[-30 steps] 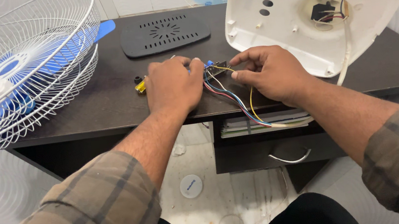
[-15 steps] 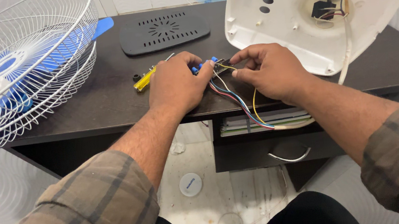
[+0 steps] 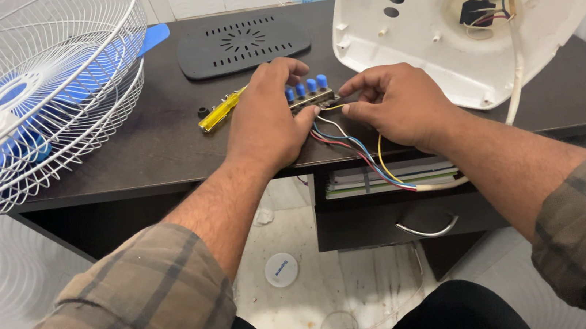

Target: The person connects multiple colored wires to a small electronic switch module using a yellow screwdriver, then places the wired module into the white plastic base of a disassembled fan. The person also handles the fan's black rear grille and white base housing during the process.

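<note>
Near the front edge of the dark desk (image 3: 123,154), the left hand (image 3: 266,120) closes its fingers over a switch block with blue push buttons (image 3: 308,93), pinning it so it cannot slide. The right hand (image 3: 396,105) pinches a thin yellow wire (image 3: 382,158) at the block's right end, thumb and forefinger shut on it. The coloured wire bundle (image 3: 358,151) trails over the desk's front edge. A yellow-handled screwdriver (image 3: 222,111) lies just left of the left hand; the white fan base (image 3: 441,45) stands tilted at the back right corner, the wire fan guard (image 3: 29,106) at the left edge
</note>
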